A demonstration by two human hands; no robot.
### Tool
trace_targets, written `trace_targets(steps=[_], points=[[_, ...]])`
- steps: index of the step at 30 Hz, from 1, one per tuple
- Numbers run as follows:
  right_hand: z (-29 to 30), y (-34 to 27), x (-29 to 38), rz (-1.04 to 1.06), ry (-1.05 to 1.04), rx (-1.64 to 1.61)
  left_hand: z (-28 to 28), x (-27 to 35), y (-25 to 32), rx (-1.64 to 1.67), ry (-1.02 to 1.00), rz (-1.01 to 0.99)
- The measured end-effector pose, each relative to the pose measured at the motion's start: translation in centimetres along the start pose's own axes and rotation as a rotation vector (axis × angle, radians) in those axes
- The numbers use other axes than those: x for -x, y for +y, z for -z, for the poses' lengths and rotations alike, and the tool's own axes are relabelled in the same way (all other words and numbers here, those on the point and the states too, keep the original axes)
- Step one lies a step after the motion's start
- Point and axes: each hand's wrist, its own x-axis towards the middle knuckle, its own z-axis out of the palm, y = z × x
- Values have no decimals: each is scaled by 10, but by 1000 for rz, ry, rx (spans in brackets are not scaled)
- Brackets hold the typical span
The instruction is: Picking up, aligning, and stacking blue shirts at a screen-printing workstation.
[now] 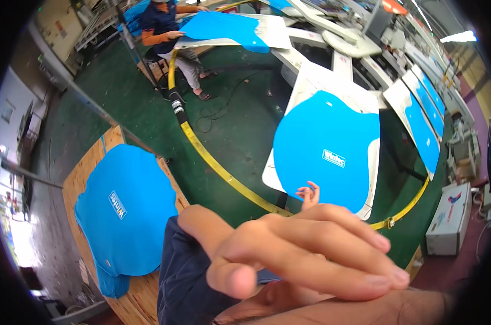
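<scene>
My left hand (310, 248) is raised close to the camera, bent at the elbow, with its fingers pointing right. It holds nothing, and its fingertips meet bare skin at the bottom of the view. Beyond it, my right hand (308, 195) shows small, fingers partly curled, over the near edge of a blue fabric panel (322, 126). No object is visible in it; its wrist and forearm are hidden. The panel lies flat on a white platen (310, 77) of a carousel printing machine and bears a white printed logo.
Blue panels with the same logo lie on a wooden table (142, 298) to the left. A yellow curved rail (217, 168) rings the machine. A co-worker (160, 24) handles another blue panel (221, 28) at a far platen. More loaded platens (396, 97) and a white box (448, 219) are right.
</scene>
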Motion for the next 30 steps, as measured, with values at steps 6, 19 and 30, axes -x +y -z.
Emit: trace_targets(steps=[6, 19, 30], points=[[138, -26, -80, -9, 320, 19, 15, -56, -178, 224, -93, 52], [381, 3, -454, -115, 642, 622, 62, -96, -396, 387, -375, 973], [381, 55, -611, -207, 489, 156, 85, -65, -385, 97, -204, 692]])
